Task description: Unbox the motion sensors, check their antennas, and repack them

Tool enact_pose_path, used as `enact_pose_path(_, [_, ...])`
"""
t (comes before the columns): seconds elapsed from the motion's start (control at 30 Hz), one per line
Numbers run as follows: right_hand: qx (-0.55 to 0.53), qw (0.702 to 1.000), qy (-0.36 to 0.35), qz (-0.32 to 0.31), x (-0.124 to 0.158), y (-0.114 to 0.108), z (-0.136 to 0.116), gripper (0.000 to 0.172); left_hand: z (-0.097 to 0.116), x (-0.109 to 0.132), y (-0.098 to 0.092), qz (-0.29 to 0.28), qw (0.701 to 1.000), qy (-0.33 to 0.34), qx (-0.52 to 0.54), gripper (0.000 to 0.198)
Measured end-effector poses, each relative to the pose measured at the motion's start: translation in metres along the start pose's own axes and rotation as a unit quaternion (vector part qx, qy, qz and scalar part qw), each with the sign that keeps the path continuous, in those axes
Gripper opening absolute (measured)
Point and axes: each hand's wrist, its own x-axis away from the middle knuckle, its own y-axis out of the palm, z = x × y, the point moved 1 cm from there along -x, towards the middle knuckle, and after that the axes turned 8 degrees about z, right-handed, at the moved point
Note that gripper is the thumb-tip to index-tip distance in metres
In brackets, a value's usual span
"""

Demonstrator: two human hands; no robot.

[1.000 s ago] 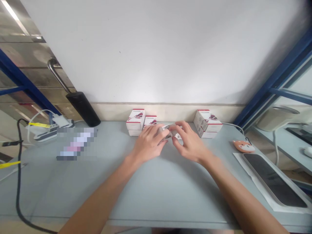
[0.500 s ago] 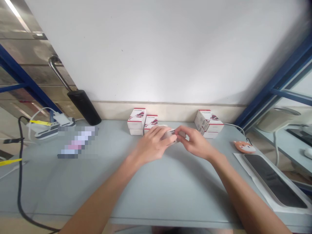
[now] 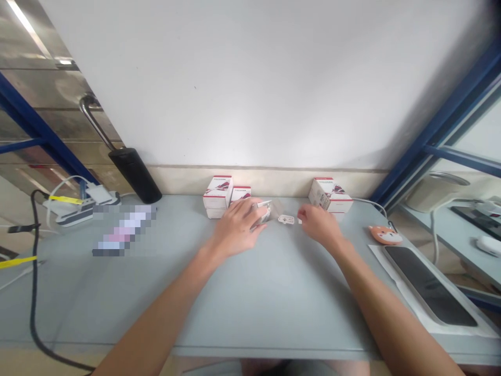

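My left hand [image 3: 238, 222] is wrapped around a small grey-white box [image 3: 263, 210], its end facing right with pale contents showing. Clear plastic film [image 3: 276, 207] sticks out of that end. To the right of it, a flat white piece with cut-outs [image 3: 286, 220] shows between my hands, just above or on the table; which, I cannot tell. My right hand [image 3: 318, 222] is closed, fingertips together, and a small white bit [image 3: 300, 221] shows at its fingers. What it grips is mostly hidden.
White-and-red cartons [image 3: 218, 192] are stacked behind my left hand, and more cartons [image 3: 332, 193] behind my right. A phone [image 3: 430, 284] lies on white paper at the right, beside an orange animal-faced case [image 3: 385, 235]. At the left are a blurred-out device [image 3: 124, 230], a power strip [image 3: 88, 208] and a black cable [image 3: 33, 292].
My right hand has moved right, away from my left hand, where the two were together at the box. The film and the flat white piece now show between them.
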Motion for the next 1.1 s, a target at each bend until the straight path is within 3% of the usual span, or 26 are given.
enact_pose_path(0.13, [0.007,1.000,0.005,0.005,0.001,0.002,-0.002,0.017,0.002,0.000,0.002,0.002,1.000,-0.006,0.016,0.033])
enact_pose_path(0.23, [-0.013,0.998,0.003,0.068,0.003,-0.012,-0.017,0.024,0.005,0.001,0.006,0.007,1.000,-0.002,0.030,0.035])
enact_pose_path(0.3, [-0.081,0.986,-0.049,0.139,0.007,-0.024,-0.031,0.024,0.007,0.003,0.010,0.010,0.999,0.010,0.035,0.036])
enact_pose_path(0.37, [-0.152,0.958,-0.151,0.191,0.014,-0.033,-0.046,0.019,0.008,0.005,0.014,0.012,0.999,0.021,0.034,0.039])
enact_pose_path(0.43, [-0.152,0.938,-0.241,0.198,0.022,-0.035,-0.057,0.016,0.009,0.007,0.016,0.015,0.999,0.027,0.029,0.041])
enact_pose_path(0.5, [-0.103,0.937,-0.276,0.189,0.027,-0.031,-0.064,0.016,0.009,0.009,0.018,0.019,0.999,0.025,0.022,0.042])
enact_pose_path(0.67, [-0.070,0.956,-0.216,0.186,0.029,-0.018,-0.064,0.019,0.010,0.009,0.018,0.017,1.000,0.023,0.007,0.041])
enact_pose_path(0.83, [-0.116,0.962,-0.146,0.202,0.026,-0.018,-0.061,0.021,0.011,0.008,0.019,0.018,1.000,0.021,0.005,0.043])
enact_pose_path(1.1, [-0.243,0.950,-0.120,0.155,0.027,-0.009,-0.065,0.016,0.011,0.008,0.015,0.005,0.998,-0.007,0.067,0.050])
